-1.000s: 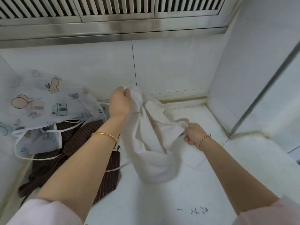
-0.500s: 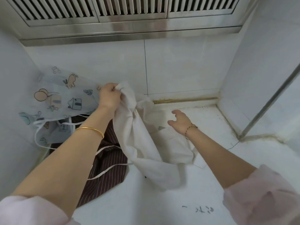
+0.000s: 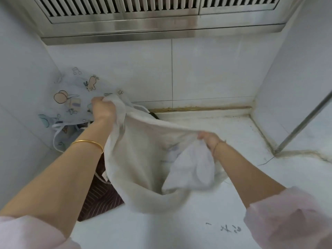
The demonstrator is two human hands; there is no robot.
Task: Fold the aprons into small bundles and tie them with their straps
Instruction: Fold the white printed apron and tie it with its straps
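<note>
A plain white apron [image 3: 143, 159] hangs between my two hands above the white counter [image 3: 224, 203]. My left hand [image 3: 103, 109] grips one upper corner of it, held high at the left. My right hand [image 3: 209, 140] grips the apron's upper edge lower and to the right, with a bunch of cloth hanging under it. The edge between the hands is stretched taut, and the rest sags in a loop down to the counter. Its straps are hard to tell apart from the cloth.
A pale blue apron [image 3: 71, 105] printed with cartoon animals leans in the back left corner, white straps dangling. A dark striped apron [image 3: 100, 196] lies below it, partly under the white one. Tiled walls close the left, back and right; a metal vent hood [image 3: 152, 17] hangs overhead.
My right hand, open half a second ago, has taken hold of the apron's edge again and pulled it right. The cloth is now stretched between both hands.
</note>
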